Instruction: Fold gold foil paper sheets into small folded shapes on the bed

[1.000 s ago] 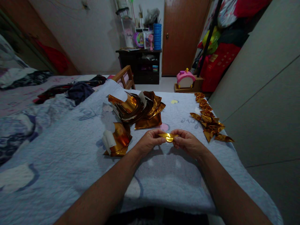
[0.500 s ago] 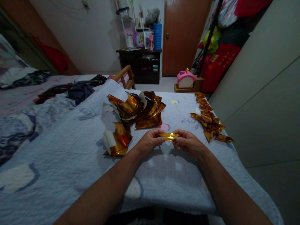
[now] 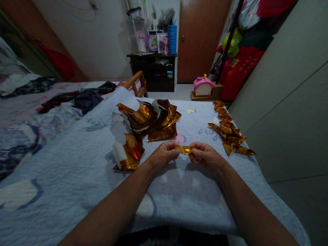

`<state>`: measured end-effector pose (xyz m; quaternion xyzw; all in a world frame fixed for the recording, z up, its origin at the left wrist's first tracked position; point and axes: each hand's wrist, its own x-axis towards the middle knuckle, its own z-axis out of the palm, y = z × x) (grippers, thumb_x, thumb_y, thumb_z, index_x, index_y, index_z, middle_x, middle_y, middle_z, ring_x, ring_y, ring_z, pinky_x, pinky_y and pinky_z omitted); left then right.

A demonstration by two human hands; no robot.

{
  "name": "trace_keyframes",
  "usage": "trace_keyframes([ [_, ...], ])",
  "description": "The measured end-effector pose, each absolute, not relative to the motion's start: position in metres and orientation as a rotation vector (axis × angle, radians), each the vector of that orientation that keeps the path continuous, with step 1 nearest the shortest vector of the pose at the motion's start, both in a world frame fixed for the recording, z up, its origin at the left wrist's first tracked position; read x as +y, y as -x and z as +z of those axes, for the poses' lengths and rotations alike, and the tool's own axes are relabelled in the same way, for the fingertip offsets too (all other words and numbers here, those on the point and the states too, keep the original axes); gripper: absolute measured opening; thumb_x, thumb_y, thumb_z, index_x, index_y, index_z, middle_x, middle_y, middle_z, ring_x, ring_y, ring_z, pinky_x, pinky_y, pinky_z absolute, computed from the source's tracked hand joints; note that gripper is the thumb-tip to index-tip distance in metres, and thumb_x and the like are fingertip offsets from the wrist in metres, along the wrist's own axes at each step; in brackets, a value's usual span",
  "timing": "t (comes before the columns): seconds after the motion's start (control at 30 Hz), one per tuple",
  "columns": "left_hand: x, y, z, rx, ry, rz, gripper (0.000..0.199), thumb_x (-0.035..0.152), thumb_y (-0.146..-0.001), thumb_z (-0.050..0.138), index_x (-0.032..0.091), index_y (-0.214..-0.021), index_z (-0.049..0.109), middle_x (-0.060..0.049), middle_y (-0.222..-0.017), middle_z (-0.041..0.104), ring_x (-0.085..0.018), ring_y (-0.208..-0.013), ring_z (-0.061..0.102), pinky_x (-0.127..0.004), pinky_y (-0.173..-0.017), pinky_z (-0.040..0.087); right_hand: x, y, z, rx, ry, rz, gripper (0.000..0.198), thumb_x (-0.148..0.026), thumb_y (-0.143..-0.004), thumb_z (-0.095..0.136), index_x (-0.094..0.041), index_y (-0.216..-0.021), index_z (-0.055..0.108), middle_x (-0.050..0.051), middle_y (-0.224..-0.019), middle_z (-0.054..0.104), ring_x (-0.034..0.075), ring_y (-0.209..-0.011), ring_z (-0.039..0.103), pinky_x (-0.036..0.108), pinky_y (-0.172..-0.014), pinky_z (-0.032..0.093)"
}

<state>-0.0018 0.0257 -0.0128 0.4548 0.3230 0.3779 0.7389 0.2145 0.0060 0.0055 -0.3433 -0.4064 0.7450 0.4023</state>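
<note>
Between my two hands is a small folded piece of gold foil paper (image 3: 185, 150), held just above the bed cover. My left hand (image 3: 165, 153) pinches its left end between thumb and fingers. At its right end, my right hand (image 3: 205, 155) is closed in the same kind of pinch. Beyond my left hand lies a fanned stack of gold foil sheets (image 3: 146, 118), some showing pale backs. A smaller curled bunch of foil sheets (image 3: 132, 152) rests left of my left hand. Folded gold foil pieces (image 3: 227, 128) form a row and a small heap to the right.
A light blue quilted cover (image 3: 77, 171) spreads under everything. Dark clothing (image 3: 87, 100) lies at the left. Past the far edge stand a wooden chair (image 3: 138, 85), a dark cabinet (image 3: 153, 75) and a pink toy (image 3: 203, 86). A pale wardrobe (image 3: 289, 112) borders the right side.
The foil piece has turned slightly, and its middle now looks flatter and less bright. Both hands stay almost in place, still pinching its ends. The sheets and folded pieces have not moved.
</note>
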Motion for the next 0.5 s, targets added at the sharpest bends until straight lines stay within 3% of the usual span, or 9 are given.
trace_keyframes([
  [0.5, 0.0231, 0.0015, -0.0127, 0.729, -0.969, 0.82, 0.037, 0.039, -0.063, 0.09, 0.013, -0.081, 0.07, 0.002, -0.069, 0.056, -0.007, -0.06, 0.045, -0.021, -0.058, 0.03, 0.0051, -0.2127, 0.0082, -1.035, 0.876, 1.87, 0.032, -0.038, -0.066, 0.089, -0.019, -0.08, 0.069, -0.002, -0.069, 0.063, 0.009, -0.057, 0.05, 0.021, -0.055, 0.04],
])
